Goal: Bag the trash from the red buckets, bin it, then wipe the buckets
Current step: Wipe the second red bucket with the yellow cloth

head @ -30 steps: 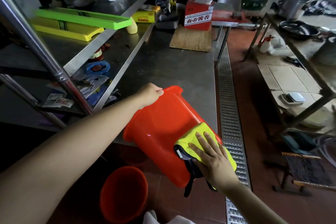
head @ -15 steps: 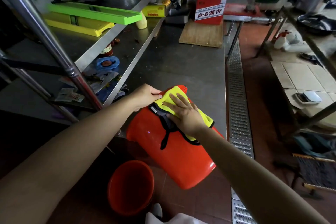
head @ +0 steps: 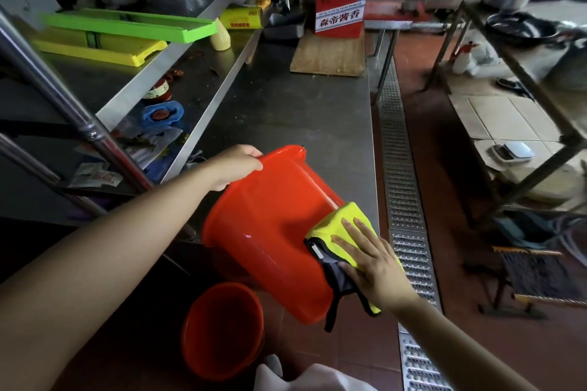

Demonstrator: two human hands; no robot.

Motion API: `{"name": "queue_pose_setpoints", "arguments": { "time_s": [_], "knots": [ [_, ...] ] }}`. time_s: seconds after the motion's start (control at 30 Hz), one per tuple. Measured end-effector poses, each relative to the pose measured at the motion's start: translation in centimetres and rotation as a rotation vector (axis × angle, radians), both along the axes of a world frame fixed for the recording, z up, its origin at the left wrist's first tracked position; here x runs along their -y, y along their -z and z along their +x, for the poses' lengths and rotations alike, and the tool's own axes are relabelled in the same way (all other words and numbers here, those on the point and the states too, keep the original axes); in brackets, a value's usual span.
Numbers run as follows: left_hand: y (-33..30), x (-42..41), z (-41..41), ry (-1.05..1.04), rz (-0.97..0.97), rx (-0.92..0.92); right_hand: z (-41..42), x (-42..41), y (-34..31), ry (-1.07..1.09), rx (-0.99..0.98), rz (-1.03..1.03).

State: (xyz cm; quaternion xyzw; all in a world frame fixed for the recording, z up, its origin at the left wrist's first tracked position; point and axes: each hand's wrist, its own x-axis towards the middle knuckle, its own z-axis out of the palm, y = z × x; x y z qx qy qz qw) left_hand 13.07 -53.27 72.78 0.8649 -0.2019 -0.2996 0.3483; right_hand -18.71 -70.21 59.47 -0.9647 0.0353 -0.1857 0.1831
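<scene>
Steel counter [head: 286, 111] beside floor drain grate [head: 397, 168].

Tilted red bucket [head: 270, 232] at the near edge of a steel counter [head: 286, 111], gripped at its rim by the left hand [head: 236, 165], with the right hand [head: 374, 260] pressing a yellow cloth [head: 346, 222] flat against its outer wall, above a second red bucket [head: 222, 330] on the tiled floor [head: 444, 168].
</scene>
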Motion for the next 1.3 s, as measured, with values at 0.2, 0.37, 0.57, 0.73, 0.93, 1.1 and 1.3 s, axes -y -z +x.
{"name": "queue_pose_setpoints", "arguments": {
  "time_s": [0.2, 0.37, 0.57, 0.73, 0.93, 1.1, 1.3],
  "knots": [
    [-0.7, 5.5, -1.5, 0.067, 0.135, 0.286, -0.5, -0.9, 0.0, -0.018, -0.043, -0.034],
    [0.2, 7.7, -2.5, -0.011, 0.179, 0.335, -0.5, -1.6, -0.3, -0.008, -0.072, -0.026],
    [1.1, 6.5, -1.8, -0.015, 0.036, 0.361, 2.4, -2.6, -1.9, 0.022, -0.085, 0.016],
    [2.1, 4.4, -1.0, -0.040, -0.285, 0.267, 7.1, -2.4, -3.5, 0.123, -0.147, -0.010],
    [3.3, 2.6, -1.0, -0.015, -0.332, 0.118, 11.2, -1.7, -4.6, 0.136, -0.219, -0.161],
    [0.6, 3.7, -0.2, 0.019, -0.219, 0.233, 11.8, -2.8, -4.2, 0.127, -0.206, -0.256],
    [-1.0, 6.2, -0.2, 0.107, -0.160, 0.341, 12.1, -4.7, -3.0, 0.115, -0.143, -0.354]
  ]
}}
